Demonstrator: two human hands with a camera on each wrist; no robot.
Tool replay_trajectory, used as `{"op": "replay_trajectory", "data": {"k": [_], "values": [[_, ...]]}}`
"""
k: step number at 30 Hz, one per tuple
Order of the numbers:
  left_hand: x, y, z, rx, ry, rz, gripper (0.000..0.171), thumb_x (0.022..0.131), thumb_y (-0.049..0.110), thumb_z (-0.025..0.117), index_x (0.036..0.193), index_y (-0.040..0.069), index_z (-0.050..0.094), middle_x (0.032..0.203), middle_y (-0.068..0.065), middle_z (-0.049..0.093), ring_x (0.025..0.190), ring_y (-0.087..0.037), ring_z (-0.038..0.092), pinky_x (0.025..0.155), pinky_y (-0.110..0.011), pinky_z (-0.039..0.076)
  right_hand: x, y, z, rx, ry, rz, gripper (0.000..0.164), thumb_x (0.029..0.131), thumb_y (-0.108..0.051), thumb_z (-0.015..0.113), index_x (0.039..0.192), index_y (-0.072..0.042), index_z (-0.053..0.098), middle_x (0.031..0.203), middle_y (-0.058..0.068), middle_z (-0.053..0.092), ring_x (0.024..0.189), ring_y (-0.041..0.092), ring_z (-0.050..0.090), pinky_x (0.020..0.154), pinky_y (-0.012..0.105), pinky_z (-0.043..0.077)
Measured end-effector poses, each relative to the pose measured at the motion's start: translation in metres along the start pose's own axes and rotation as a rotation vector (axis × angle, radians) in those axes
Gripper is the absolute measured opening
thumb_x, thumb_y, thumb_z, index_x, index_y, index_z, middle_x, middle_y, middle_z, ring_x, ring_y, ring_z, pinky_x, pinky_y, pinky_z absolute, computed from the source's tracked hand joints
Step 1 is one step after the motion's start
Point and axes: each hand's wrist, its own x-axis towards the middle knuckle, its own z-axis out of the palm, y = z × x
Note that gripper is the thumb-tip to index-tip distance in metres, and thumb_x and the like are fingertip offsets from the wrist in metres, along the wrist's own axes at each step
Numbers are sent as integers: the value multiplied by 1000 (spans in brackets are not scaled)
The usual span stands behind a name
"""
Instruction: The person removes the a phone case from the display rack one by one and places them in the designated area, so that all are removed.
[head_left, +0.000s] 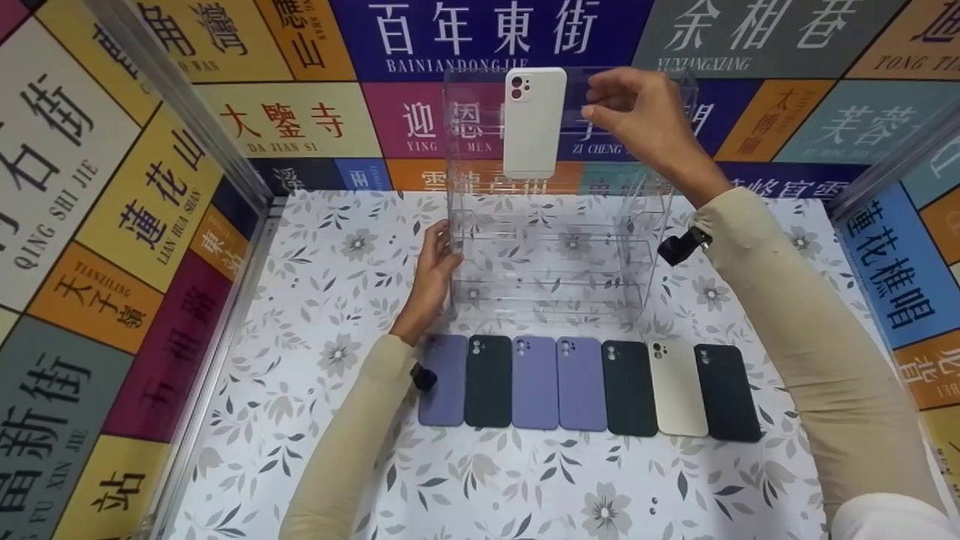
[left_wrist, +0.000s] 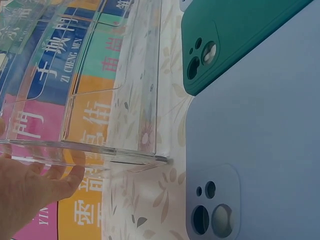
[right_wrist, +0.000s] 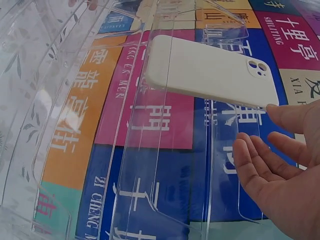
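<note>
A white phone case (head_left: pixel 534 124) stands upright on the top tier of a clear acrylic display rack (head_left: pixel 555 281). My right hand (head_left: pixel 637 109) is raised just right of this case, thumb and fingers spread apart with nothing between them. In the right wrist view, the thumb of my right hand (right_wrist: pixel 280 170) lies close to the case's camera end; contact cannot be told. My left hand (head_left: pixel 431 277) holds the left side of the rack. In the left wrist view, fingers of my left hand (left_wrist: pixel 35 195) meet the clear side panel, partly seen through it.
In front of the rack lies a row of several phone cases: purple (head_left: pixel 534 382), dark green (head_left: pixel 489 382) and cream (head_left: pixel 679 390). The left forearm partly covers the leftmost purple case (head_left: pixel 442 382). A floral cloth (head_left: pixel 337 300) covers the table, and printed sign panels (head_left: pixel 300 120) surround it.
</note>
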Motion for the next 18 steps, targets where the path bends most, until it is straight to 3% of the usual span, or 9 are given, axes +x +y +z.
{"op": "replay_trajectory", "data": {"k": [10,18], "values": [[0,0,0,-38,2,9,66,103,-2,47,166,-1,29,173,-21,37,162,-43,33,124,-51,39,4,-4,10,-16,-12,11,50,106,-17,75,153,-6,64,141,14,73,120,20,72,106,29,56],[2,-2,1,-34,3,11,66,103,-2,47,166,-2,29,175,-26,32,164,-43,30,126,-53,37,6,-6,16,34,-8,-1,50,105,-9,76,152,-2,63,139,17,73,118,20,71,105,28,56]]}}
